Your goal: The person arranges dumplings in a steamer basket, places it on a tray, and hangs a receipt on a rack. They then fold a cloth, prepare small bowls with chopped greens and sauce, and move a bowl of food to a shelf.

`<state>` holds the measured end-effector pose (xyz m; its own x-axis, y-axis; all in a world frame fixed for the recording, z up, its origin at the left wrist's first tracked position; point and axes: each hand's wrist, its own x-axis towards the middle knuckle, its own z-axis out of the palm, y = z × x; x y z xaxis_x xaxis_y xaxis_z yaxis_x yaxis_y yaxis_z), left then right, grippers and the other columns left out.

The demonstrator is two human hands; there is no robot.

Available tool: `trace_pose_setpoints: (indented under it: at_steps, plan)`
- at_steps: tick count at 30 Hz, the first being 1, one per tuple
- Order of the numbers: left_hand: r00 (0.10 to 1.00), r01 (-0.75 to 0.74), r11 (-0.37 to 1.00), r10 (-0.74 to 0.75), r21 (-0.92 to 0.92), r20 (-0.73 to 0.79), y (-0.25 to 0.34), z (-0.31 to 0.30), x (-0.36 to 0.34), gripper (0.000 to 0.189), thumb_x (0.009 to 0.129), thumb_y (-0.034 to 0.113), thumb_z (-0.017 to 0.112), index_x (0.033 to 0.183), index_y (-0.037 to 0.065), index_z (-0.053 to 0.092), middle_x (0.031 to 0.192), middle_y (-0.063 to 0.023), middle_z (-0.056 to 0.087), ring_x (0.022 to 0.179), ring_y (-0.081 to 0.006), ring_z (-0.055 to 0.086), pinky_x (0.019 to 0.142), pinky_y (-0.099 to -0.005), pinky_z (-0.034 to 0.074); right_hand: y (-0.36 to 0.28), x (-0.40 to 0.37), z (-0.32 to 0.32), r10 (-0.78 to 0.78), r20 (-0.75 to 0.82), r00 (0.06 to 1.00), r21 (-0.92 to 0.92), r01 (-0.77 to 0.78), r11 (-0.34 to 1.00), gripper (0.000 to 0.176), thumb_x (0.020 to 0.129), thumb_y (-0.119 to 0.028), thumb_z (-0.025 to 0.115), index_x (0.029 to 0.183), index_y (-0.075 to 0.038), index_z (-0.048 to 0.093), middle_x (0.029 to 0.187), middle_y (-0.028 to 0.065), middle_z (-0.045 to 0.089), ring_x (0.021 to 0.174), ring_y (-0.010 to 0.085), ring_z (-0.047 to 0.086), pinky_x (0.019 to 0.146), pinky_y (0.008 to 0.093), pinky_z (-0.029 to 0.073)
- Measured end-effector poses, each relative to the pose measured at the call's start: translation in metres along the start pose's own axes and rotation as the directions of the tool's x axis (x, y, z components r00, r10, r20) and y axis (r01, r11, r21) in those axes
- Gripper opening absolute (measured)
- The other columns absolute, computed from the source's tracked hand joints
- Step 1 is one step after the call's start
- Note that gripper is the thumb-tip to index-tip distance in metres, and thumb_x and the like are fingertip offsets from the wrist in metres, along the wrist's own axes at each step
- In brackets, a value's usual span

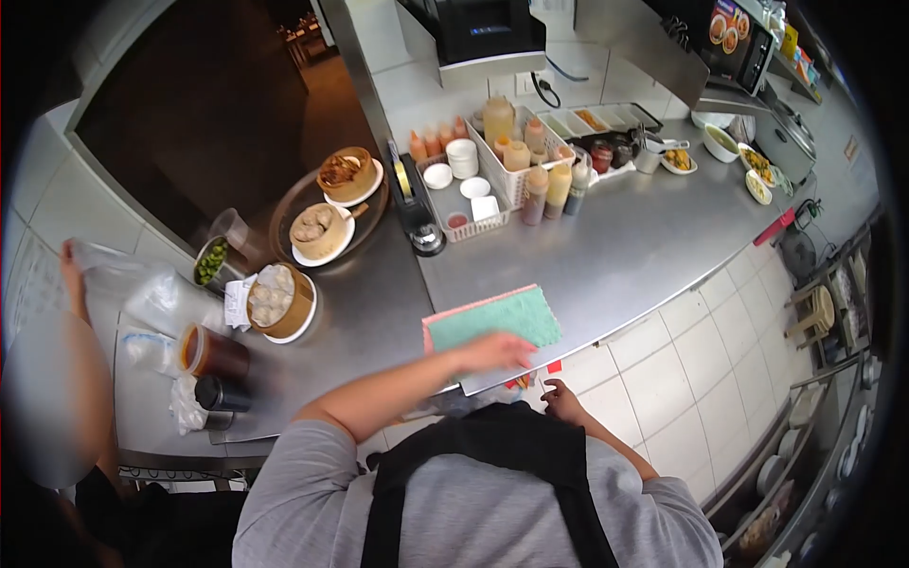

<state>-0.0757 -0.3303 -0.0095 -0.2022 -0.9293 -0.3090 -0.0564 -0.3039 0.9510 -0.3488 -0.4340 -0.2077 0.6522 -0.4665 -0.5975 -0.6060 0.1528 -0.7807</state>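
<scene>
Blurred by motion, my left hand (pixel 499 352) is over the near edge of a folded green cloth (pixel 497 320) with its fingers stretched to the right. The cloth has a pink layer (pixel 428 337) showing along its left and top edges and lies on the steel counter (pixel 369 355). Lower and to the right, my right hand (pixel 565 403) hangs in front of the counter edge over the floor, fingers apart and loosely bent, with nothing visible in them. Between the hands, below the counter edge, small red and yellow pieces (pixel 519 381) show partly, beside clear plastic.
Bamboo steamers of dumplings (pixel 273 298) stand at left, two on a round tray (pixel 355 248). A white basket (pixel 502 220) with cups and sauce bottles (pixel 535 194) stands at the back. Another person's arm (pixel 80 360) holds a plastic bag (pixel 123 263) at far left.
</scene>
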Motion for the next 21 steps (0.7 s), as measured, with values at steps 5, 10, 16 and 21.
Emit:
trace_pose_setpoints:
  at_steps: [5,10,16,21]
  plan:
    - [0.632,-0.047,0.975,0.196,0.216,-0.75,0.056,-0.127,0.052,0.023,0.1,0.025,0.062,0.085,0.007,0.067,0.074,-0.001,0.067,0.067,-0.0083,0.061,0.063,-0.025,0.048,0.003,-0.04,-0.047,-0.146,-0.088,0.985,-0.009,0.145,0.989,0.031,0.097,-0.006,0.058,0.128,-0.003,0.054,0.09,0.0067,0.065,0.069,0.0154,0.063,0.063,0.0307,0.053]
    - [0.426,0.323,0.792,0.367,0.518,-0.827,0.032,-0.245,0.129,0.027,0.083,0.011,0.069,0.11,0.007,0.072,0.11,-0.022,0.068,0.103,-0.0376,0.066,0.094,-0.042,0.052,-0.095,-0.069,-0.122,-0.171,-0.078,0.982,-0.159,0.157,0.975,0.015,0.097,-0.007,0.062,0.111,-0.003,0.066,0.086,0.0051,0.069,0.073,0.0124,0.062,0.067,0.0284,0.051]
    - [0.164,0.733,0.534,0.46,0.42,-0.872,0.026,-0.314,0.179,0.042,0.086,0.007,0.059,0.128,0.01,0.061,0.14,-0.0222,0.052,0.133,-0.0406,0.047,0.108,-0.0511,0.042,-0.166,-0.029,-0.237,-0.432,-0.152,0.889,-0.223,0.395,0.891,0.013,0.097,-0.011,0.065,0.106,-0.002,0.068,0.082,0.006,0.069,0.069,0.0115,0.058,0.066,0.027,0.049]
    - [0.228,0.919,0.302,0.118,0.254,-0.966,0.056,-0.302,0.18,0.048,0.095,0.009,0.051,0.142,0.016,0.046,0.133,-0.0172,0.058,0.131,-0.0331,0.053,0.112,-0.0542,0.037,-0.215,0.01,-0.327,-0.406,-0.183,0.895,-0.196,0.372,0.907,0.012,0.099,-0.009,0.062,0.106,-0.001,0.068,0.082,0.0031,0.067,0.075,0.0087,0.058,0.071,0.0248,0.049]
